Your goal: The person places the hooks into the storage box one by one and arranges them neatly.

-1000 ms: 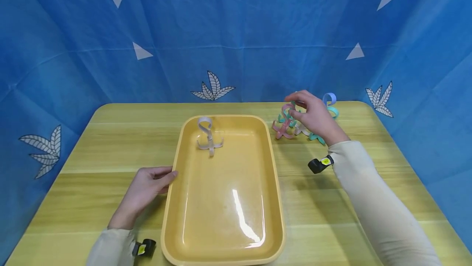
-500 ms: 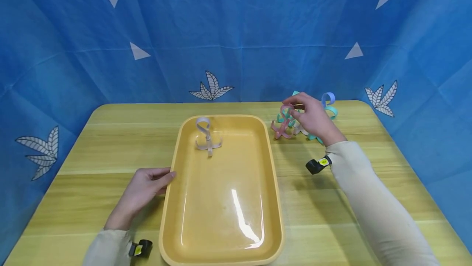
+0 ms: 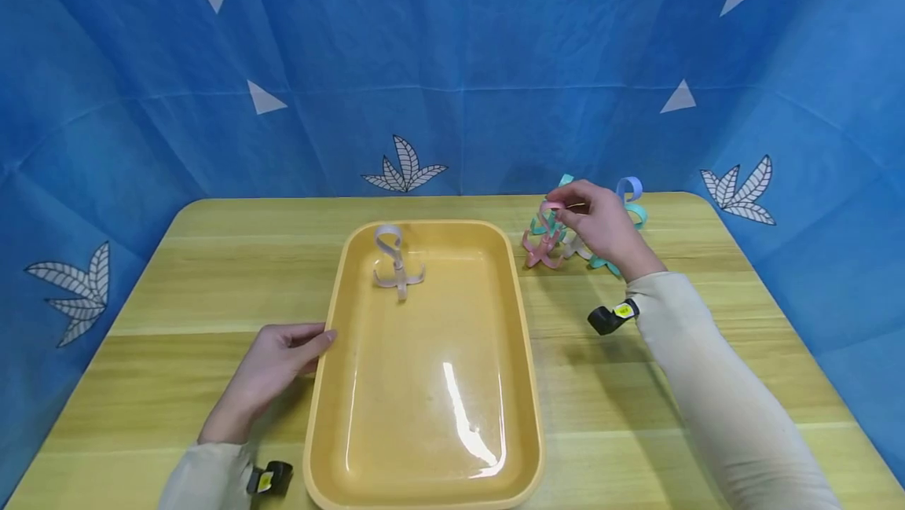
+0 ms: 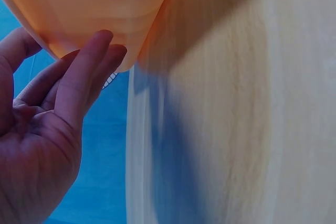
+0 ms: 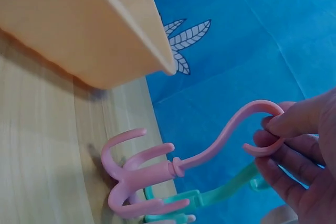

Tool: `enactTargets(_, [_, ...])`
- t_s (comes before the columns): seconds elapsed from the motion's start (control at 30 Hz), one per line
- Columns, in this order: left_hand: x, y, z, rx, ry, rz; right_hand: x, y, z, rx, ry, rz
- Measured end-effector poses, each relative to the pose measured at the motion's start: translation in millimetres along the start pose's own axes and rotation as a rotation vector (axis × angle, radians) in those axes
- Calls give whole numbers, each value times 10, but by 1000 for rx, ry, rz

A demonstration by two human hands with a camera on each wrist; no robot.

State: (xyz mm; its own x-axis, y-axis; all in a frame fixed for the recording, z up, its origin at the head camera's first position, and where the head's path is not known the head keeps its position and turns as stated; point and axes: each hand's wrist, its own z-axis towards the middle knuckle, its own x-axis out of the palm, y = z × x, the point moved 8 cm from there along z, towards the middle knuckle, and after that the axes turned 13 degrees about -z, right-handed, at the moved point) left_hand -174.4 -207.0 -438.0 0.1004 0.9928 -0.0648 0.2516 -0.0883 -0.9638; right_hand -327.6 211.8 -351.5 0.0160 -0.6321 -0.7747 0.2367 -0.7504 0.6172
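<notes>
In the head view, a yellow tray (image 3: pixel 431 384) stands mid-table with one pale multi-prong hook (image 3: pixel 400 273) inside its far left corner. My left hand (image 3: pixel 276 365) grips the tray's left rim, thumb over the edge; the left wrist view shows its fingers (image 4: pixel 84 80) against the outer wall. Right of the tray, my right hand (image 3: pixel 601 223) pinches the curved top of a pink four-prong hook (image 5: pixel 152 174) between thumb and fingers. The pink hook's prongs point down near the tabletop. Behind it, partly hidden by the hand, is a green hook (image 5: pixel 210 195).
Around the right hand lie more hooks: a blue-purple one (image 3: pixel 631 188), a green one (image 3: pixel 638 216) and a whitish one (image 3: pixel 576 248). A blue curtain (image 3: pixel 459 62) hangs behind the wooden table (image 3: pixel 212 290). The tray's right rim (image 3: pixel 522 313) lies between the hooks and the tray floor.
My right thumb and fingers have closed on the pink hook's curved top, and the hook has tilted slightly. The left hand keeps its hold on the tray rim. The head view shifted slightly.
</notes>
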Motion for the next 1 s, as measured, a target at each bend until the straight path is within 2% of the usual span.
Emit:
enactTargets(0.23, [-12,53,-43,-25,-13,13,-36,80,-41,-3,-8,19])
enactTargets(0.47, [-30,24,9,-25,-19,21,-239,268,-34,-51,-63,8])
enactTargets(0.7, [-6,-4,24,-7,6,14,-374,422,-68,-66,-83,-7])
enactTargets(1.0, [-15,17,21,-3,13,31,-487,792,-95,-201,-88,-82])
